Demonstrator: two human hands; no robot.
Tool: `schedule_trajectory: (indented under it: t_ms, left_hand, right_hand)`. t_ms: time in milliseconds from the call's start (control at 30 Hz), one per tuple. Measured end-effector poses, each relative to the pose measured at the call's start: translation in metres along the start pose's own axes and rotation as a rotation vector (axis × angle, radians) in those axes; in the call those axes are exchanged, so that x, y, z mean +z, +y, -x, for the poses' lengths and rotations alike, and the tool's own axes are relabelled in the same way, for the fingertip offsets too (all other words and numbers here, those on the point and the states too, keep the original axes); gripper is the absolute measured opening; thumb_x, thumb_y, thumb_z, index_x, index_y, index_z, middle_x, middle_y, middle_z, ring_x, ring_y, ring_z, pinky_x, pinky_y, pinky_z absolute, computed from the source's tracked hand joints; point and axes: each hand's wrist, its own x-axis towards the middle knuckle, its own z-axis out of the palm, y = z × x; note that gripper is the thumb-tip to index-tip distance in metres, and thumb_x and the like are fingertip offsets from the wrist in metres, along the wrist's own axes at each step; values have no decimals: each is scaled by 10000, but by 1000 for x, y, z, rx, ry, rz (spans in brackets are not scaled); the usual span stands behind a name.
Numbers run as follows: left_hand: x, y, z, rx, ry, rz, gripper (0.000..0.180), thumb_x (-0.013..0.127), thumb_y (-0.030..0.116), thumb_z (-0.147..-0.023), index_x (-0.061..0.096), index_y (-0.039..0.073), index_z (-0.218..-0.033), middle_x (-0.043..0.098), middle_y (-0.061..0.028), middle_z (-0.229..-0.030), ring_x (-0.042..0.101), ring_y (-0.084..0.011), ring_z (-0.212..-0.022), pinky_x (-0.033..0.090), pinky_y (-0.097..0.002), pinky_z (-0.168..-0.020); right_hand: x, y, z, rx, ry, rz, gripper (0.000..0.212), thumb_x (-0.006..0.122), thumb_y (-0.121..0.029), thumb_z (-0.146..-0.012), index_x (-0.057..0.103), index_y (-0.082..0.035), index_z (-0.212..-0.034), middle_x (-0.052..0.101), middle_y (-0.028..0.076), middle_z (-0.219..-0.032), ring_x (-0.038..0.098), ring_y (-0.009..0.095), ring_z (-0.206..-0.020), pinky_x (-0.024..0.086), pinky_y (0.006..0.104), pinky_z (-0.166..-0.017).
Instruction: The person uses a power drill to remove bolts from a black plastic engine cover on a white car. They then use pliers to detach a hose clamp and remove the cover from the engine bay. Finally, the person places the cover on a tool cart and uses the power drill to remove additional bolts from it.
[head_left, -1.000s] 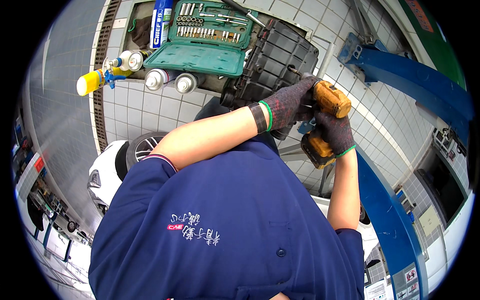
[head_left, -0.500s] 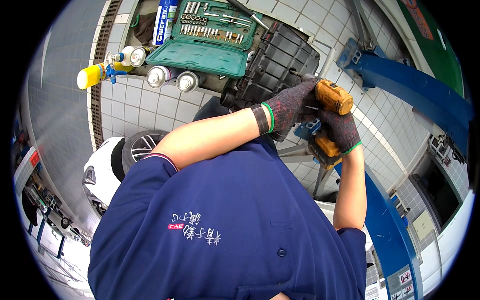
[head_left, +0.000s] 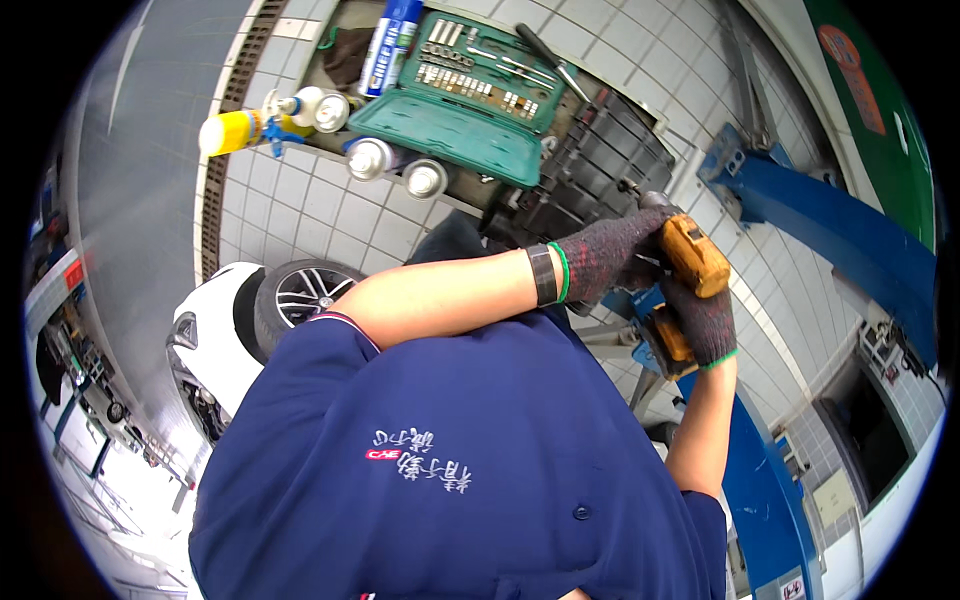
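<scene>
My left hand (head_left: pixel 608 265), in a dark knit glove with a green cuff, wraps the top rear of an orange cordless drill (head_left: pixel 692 258). My right hand (head_left: pixel 705 322), gloved the same, grips the drill's handle just above its battery base. The drill's bit (head_left: pixel 632 190) points at a black ribbed plastic panel (head_left: pixel 590 165) and seems to touch its edge. My blue shirt (head_left: pixel 450 460) fills the lower part of the view.
An open green socket-set case (head_left: pixel 450 110) lies on a shelf beside spray cans (head_left: pixel 372 157), a blue can (head_left: pixel 385 45) and a yellow bottle (head_left: pixel 228 132). A white car with a wheel (head_left: pixel 290 295) is at left. Blue lift posts (head_left: pixel 830 215) stand at right.
The whole view has drifted, and both hands with the drill sit slightly lower and further right in it. The grip on the drill is unchanged.
</scene>
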Motion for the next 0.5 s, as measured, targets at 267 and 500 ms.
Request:
schedule_trajectory:
  t_ms: [267,500]
  left_hand:
    - [-8,71,155,425,521,-42,494,561,283,-1183,516,46,-1615,668,-95,-1512,693,-233,-1327,582,-395,-1118]
    - [-30,52,258,453,608,-299,517,490,386,-1213,547,-9,-1542,682,-133,-1465,656,-233,-1358,524,-425,-1186]
  right_hand:
    - [105,-154,-71,-554,-1,699,388,785,-216,-947,720,-107,-1313,784,165,-1229,737,383,-1183,620,448,-953]
    - [259,-226,-227,-618,53,1020,163,702,-157,-982,747,-70,-1112,810,170,-1079,812,362,-1010,630,483,-786]
